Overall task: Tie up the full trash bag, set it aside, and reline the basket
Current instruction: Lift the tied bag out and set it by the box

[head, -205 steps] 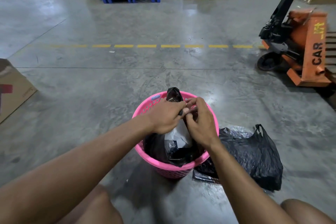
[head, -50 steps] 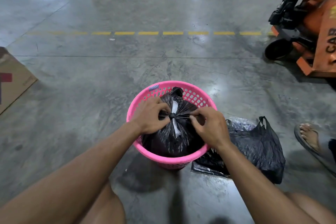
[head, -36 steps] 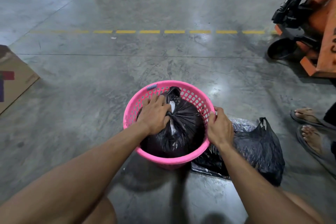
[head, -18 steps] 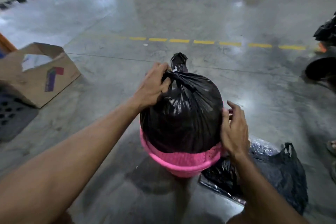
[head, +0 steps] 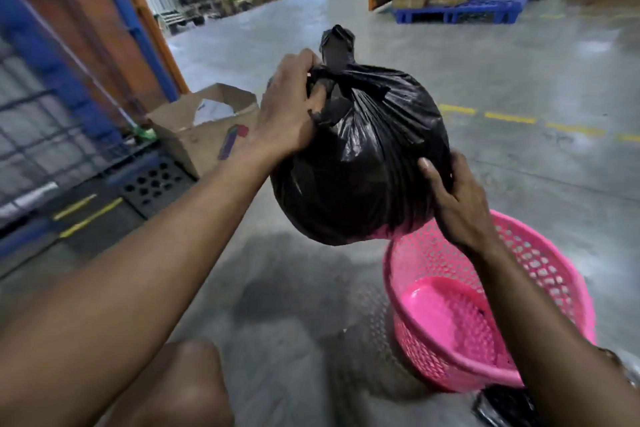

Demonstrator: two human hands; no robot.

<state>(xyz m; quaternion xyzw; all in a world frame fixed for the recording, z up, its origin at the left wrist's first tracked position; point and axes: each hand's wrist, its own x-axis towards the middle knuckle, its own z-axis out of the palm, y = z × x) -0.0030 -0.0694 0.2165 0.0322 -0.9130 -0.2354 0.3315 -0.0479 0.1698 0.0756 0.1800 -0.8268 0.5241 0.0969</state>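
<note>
The full black trash bag, knotted at the top, hangs in the air above and left of the pink basket. My left hand grips the bag at its knot. My right hand presses against the bag's lower right side. The basket stands on the floor with nothing inside, its perforated wall and smooth bottom showing. A corner of the spare black bag lies on the floor by the basket, mostly hidden by my right arm.
An open cardboard box sits on the floor to the left, beside a blue and orange rack and a black pallet. Stacked cartons on a blue pallet stand far back. My knee is at the bottom.
The knotted bag has come fully out of the basket and moved up and to the left. The view has swung left; the basket now sits at the lower right.
</note>
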